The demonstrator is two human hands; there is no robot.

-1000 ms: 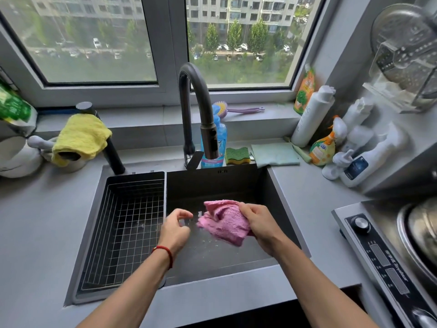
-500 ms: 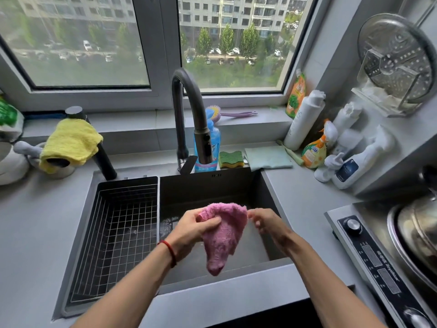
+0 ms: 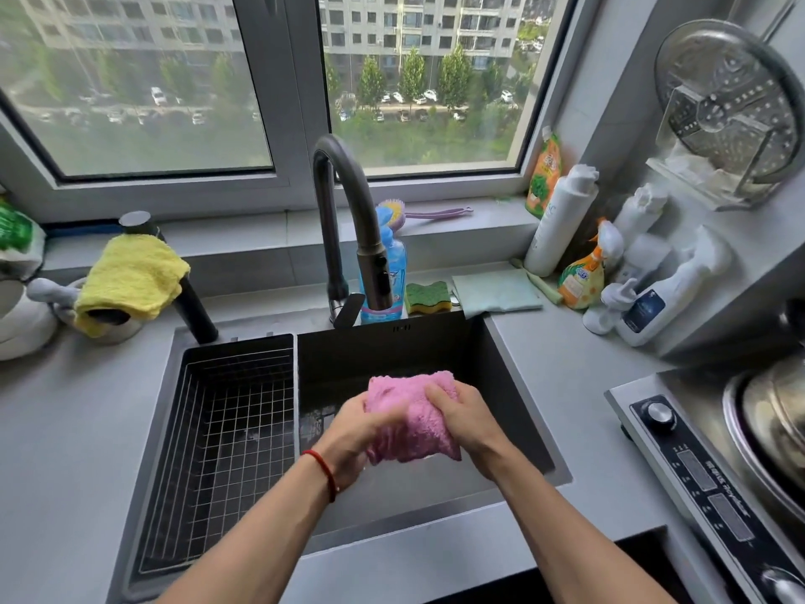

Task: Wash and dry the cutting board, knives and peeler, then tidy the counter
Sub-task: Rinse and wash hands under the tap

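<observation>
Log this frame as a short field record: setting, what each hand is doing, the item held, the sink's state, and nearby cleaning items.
setting: kitchen counter with a dark sink under a window
left hand: grips the pink cloth from the left
right hand: grips the same cloth from the right
cloth position: bunched, held above the basin
sink: wire basket in left part
tap: no water visible
nearby: yellow cloth, sponge, blue bottle
cutting board, knives, peeler: not in view

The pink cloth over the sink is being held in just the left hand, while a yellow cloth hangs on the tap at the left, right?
Not quite: the head view shows both hands, left hand and right hand, gripping the pink cloth over the sink. The yellow cloth does hang on the left tap.
</observation>
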